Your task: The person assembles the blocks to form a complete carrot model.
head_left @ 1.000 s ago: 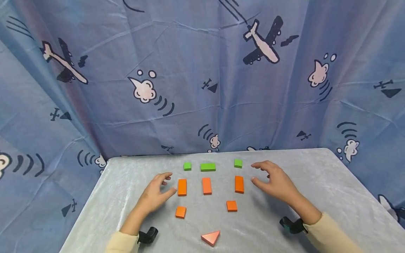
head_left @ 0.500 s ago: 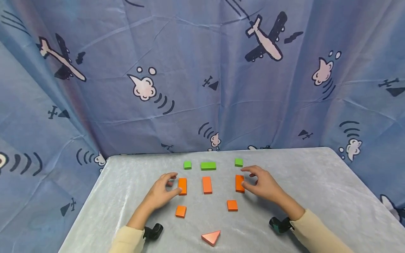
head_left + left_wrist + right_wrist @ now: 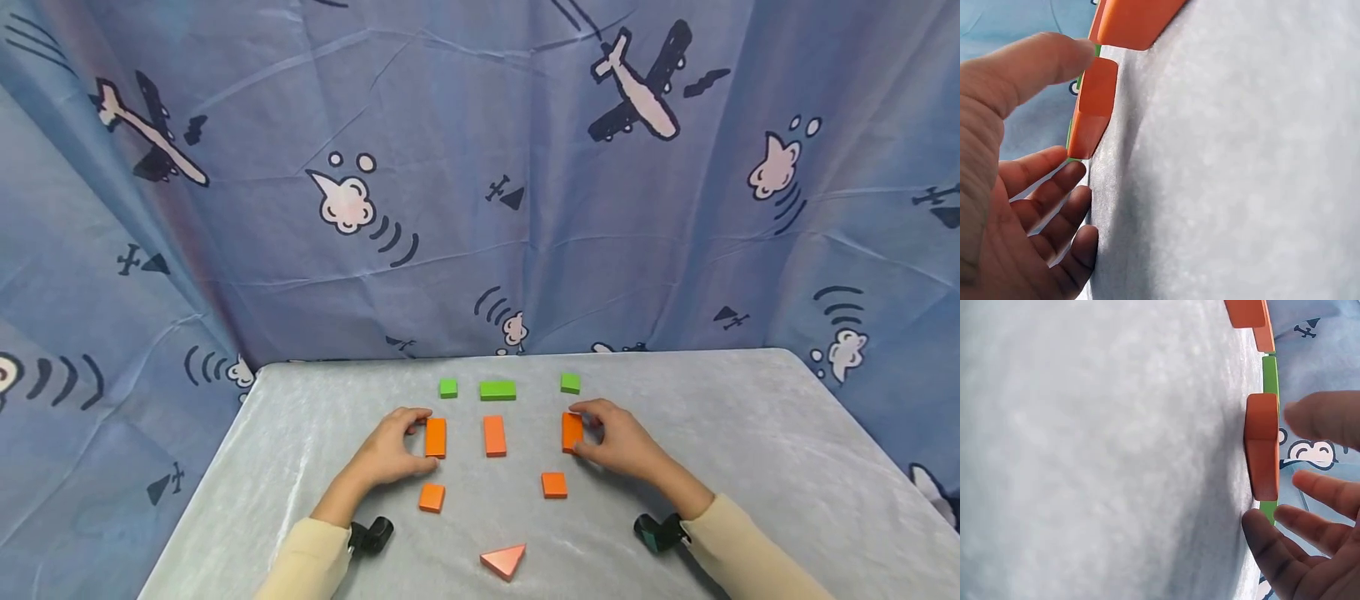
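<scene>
In the head view my left hand (image 3: 392, 450) is at an orange rectangular block (image 3: 436, 438), index fingertip by its far end and thumb by its near end. The left wrist view shows the thumb (image 3: 1054, 62) and index fingertips right at the ends of this orange block (image 3: 1092, 106). My right hand (image 3: 618, 440) reaches over a second orange block (image 3: 571, 432), its thumb and index finger spread along the right side. From the right wrist, a gap shows between the thumb (image 3: 1329, 419) and that block (image 3: 1262, 447). Both blocks lie flat on the table.
Between the hands lies a lighter orange block (image 3: 494, 437). Green blocks (image 3: 498, 391) form a row behind. Nearer stand two orange squares, left square (image 3: 431, 498) and right square (image 3: 554, 486), and a pink triangular block (image 3: 503, 562). A patterned blue curtain (image 3: 420, 317) hangs behind the grey-covered table (image 3: 675, 383).
My right hand has moved left from beside the right orange block to over its edge. The left hand has moved right, up to the left orange block. The blocks stay in place.
</scene>
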A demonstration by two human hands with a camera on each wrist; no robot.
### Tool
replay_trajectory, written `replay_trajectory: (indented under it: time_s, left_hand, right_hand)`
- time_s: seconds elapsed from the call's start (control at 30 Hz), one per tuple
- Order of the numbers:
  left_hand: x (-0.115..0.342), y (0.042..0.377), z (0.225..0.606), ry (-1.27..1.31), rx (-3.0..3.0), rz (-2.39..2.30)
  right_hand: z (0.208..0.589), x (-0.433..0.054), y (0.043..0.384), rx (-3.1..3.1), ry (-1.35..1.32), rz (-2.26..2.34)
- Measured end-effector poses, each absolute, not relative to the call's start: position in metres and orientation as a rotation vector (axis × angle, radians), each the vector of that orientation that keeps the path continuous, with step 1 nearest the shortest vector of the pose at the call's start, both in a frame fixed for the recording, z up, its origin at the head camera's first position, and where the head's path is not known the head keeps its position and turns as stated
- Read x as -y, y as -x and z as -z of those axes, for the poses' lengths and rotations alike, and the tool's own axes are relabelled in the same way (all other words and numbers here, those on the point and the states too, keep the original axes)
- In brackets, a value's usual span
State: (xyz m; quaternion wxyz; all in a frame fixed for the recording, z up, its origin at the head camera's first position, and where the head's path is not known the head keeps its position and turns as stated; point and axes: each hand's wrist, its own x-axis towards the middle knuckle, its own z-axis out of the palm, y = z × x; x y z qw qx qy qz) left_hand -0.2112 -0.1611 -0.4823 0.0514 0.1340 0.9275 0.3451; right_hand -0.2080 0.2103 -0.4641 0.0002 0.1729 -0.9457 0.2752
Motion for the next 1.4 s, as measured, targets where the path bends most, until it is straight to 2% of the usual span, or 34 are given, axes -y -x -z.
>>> replay_trajectory:
  time_s: [0.77, 1.03, 1.4]
  left_hand:
    - [0.156, 0.214, 0.483, -0.45, -2.918, -1.037]
    - [0.145, 0.216, 0.481, -0.554, -2.861, -1.05]
    - [0.133, 0.217, 0.475, -0.568, -2.83, -1.067]
  right_hand:
    - [0.464, -0.21, 0.217, 3.042, -0.562, -0.774]
    - [0.464, -0.21, 0.218, 3.061, -0.565, -0.756]
    - [0.461, -0.21, 0.221, 3.099, -0.58, -0.733]
